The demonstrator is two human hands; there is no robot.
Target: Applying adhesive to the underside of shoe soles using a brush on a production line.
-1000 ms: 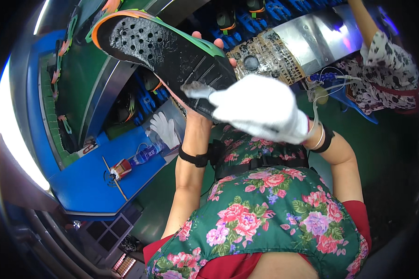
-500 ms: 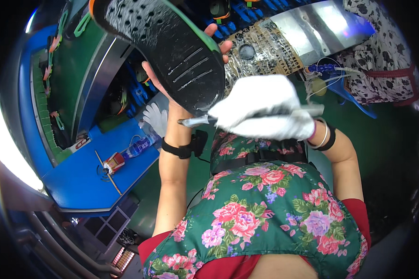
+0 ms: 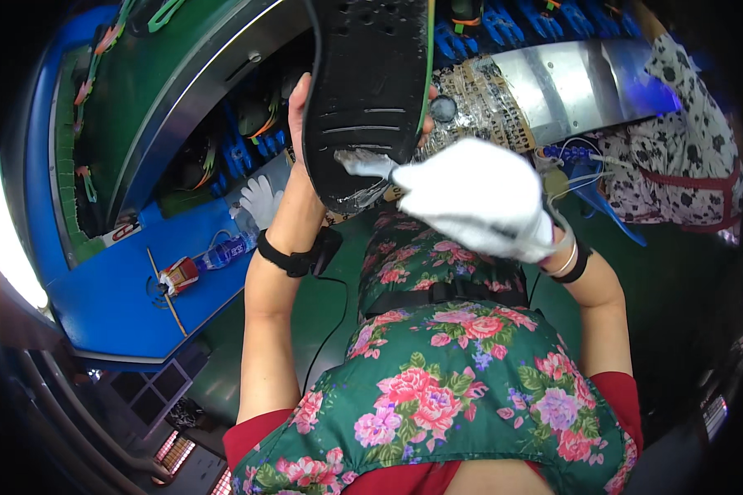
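In my bare left hand (image 3: 300,124) is a black shoe sole (image 3: 367,87) with a green edge, its grooved heel end toward me. The thumb lies along the sole's left side, and fingertips curl round its right edge; the palm is hidden behind it. My right hand (image 3: 475,194), in a white glove, is closed round a brush (image 3: 367,162). The brush's pale, flat tip rests against the heel below the grooves, where the surface looks wet and shiny. Glove and motion blur hide most of the handle. The sole's far end runs out of the picture.
On the blue table (image 3: 107,318) at left lie a white glove (image 3: 261,200), a bottle (image 3: 224,252) and a red container (image 3: 179,275) with a stick. Ahead, a metal plate (image 3: 565,82) adjoins taped cardboard (image 3: 491,103). Patterned cloth (image 3: 693,148) hangs at right; blue racks (image 3: 499,25) stand behind.
The sole has turned from a leftward slant to nearly straight up and away. The brush tip has moved from beside my left wrist up onto the heel. My left forearm has shifted left.
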